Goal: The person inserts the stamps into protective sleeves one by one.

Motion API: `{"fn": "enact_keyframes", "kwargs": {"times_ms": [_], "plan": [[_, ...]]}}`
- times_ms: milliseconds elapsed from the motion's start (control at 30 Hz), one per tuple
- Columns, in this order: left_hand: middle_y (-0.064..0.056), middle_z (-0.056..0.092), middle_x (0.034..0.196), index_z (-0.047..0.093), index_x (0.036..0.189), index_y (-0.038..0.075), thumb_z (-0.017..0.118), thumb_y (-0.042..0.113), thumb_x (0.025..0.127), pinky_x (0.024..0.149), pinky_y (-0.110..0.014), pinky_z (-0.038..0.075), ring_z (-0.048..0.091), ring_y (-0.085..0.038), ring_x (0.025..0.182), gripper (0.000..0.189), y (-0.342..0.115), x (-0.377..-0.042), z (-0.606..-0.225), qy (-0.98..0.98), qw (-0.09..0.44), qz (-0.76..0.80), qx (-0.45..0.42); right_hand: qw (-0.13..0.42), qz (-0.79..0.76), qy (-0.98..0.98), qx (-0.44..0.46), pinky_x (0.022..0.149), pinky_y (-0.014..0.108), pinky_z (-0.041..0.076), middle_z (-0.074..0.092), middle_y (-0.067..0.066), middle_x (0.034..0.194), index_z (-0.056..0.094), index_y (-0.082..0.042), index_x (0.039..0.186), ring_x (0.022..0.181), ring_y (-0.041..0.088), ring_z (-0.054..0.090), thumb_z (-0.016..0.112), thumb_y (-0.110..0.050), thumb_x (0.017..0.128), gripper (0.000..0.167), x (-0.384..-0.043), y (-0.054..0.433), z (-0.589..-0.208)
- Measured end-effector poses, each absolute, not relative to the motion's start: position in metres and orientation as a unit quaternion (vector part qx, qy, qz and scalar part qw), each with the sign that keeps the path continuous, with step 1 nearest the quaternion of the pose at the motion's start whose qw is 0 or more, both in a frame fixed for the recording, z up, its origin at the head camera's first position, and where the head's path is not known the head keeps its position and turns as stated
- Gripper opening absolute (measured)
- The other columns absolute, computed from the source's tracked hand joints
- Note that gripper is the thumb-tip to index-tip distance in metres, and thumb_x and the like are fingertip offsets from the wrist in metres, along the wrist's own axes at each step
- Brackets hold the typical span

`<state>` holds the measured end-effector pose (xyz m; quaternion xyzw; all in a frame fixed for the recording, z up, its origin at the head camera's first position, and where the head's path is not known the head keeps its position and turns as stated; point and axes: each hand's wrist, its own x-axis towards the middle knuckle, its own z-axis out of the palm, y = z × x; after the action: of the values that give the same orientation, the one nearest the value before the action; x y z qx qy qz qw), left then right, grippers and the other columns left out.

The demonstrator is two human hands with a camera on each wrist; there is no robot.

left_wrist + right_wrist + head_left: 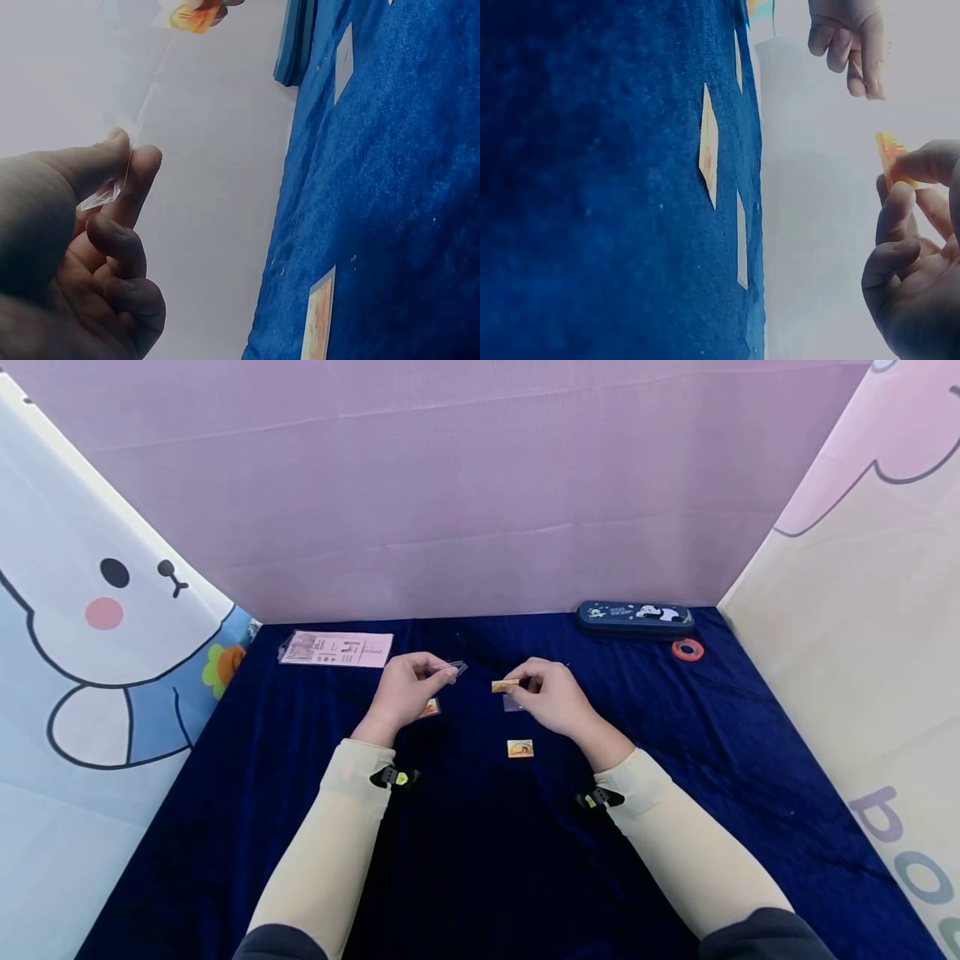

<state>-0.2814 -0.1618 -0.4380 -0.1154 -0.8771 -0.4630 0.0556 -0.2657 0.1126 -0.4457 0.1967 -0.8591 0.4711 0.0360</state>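
Observation:
My left hand [403, 690] pinches a small piece of clear plastic [461, 668] between thumb and forefinger, above the cloth. In the left wrist view the clear plastic [103, 196] shows as a shiny fold, its full shape washed out by glare. A small yellow-orange picture card [502, 686] is pinched at its right end by my right hand [555, 695]. The two hands are apart, facing each other. Below the right hand lies a pale, see-through rectangle [513, 703]. Another picture card [520, 748] lies nearer to me, and one more card [432, 707] is partly hidden by the left hand.
Dark blue cloth [465, 843] covers the table. A pink printed packet [337, 648] lies at the back left. At the back right are a navy pencil case [635, 618] with a panda on it and a red roll of tape [687, 649]. Fabric walls stand around three sides.

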Motion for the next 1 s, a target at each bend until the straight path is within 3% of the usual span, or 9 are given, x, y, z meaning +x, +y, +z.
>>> {"fn": "enact_keyframes", "kwargs": {"times_ms": [133,333,500,567,800,1000], "plan": [[0.006,0.078,0.093,0.08,0.097,0.021,0.077,0.029,0.099,0.076,-0.037,0.054,0.069,-0.016,0.086,0.01,-0.159,-0.279,-0.436,-0.871,0.048,-0.472,-0.127,0.057,0.492,-0.846,0.195,0.05,0.034,0.044,0.068,-0.003,0.093,0.081,-0.02,0.106,0.059,0.023,0.053,0.075,-0.016,0.099,0.011,-0.264,0.113,-0.441],[0.006,0.078,0.092,0.08,0.098,0.021,0.076,0.027,0.099,0.074,-0.033,0.055,0.071,-0.017,0.088,0.007,-0.154,-0.276,-0.432,-0.86,0.033,-0.489,-0.146,0.104,0.522,-0.824,0.193,0.047,0.031,0.039,0.067,0.001,0.082,0.081,-0.018,0.107,0.055,0.023,0.05,0.076,-0.018,0.099,0.01,-0.264,0.114,-0.436],[0.007,0.077,0.088,0.079,0.095,0.024,0.076,0.031,0.099,0.057,-0.034,0.055,0.066,-0.039,0.078,0.009,-0.15,-0.275,-0.432,-0.855,0.009,-0.496,-0.149,0.122,0.554,-0.802,0.188,0.045,0.028,0.037,0.068,0.006,0.074,0.081,-0.017,0.104,0.053,0.023,0.049,0.078,-0.021,0.098,0.008,-0.264,0.113,-0.435],[0.008,0.077,0.087,0.079,0.095,0.024,0.076,0.031,0.099,0.053,-0.035,0.055,0.063,-0.043,0.074,0.009,-0.148,-0.275,-0.433,-0.855,0.005,-0.497,-0.151,0.129,0.56,-0.796,0.189,0.046,0.027,0.037,0.07,0.005,0.077,0.081,-0.016,0.103,0.055,0.023,0.05,0.079,-0.021,0.097,0.008,-0.263,0.112,-0.434],[0.006,0.077,0.083,0.08,0.095,0.017,0.078,0.022,0.097,0.075,-0.037,0.055,0.074,-0.018,0.086,0.006,-0.142,-0.275,-0.434,-0.849,-0.001,-0.494,-0.186,0.131,0.57,-0.788,0.19,0.048,0.024,0.037,0.07,0.013,0.086,0.078,-0.003,0.103,0.058,0.03,0.051,0.077,-0.005,0.096,0.008,-0.245,0.104,-0.412],[0.005,0.077,0.082,0.081,0.095,0.015,0.079,0.019,0.097,0.076,-0.033,0.055,0.073,-0.014,0.085,0.005,-0.138,-0.273,-0.433,-0.849,-0.013,-0.49,-0.195,0.113,0.571,-0.79,0.194,0.049,0.024,0.038,0.07,0.015,0.086,0.077,0.0,0.102,0.06,0.034,0.052,0.075,-0.002,0.096,0.007,-0.241,0.103,-0.408]]}}
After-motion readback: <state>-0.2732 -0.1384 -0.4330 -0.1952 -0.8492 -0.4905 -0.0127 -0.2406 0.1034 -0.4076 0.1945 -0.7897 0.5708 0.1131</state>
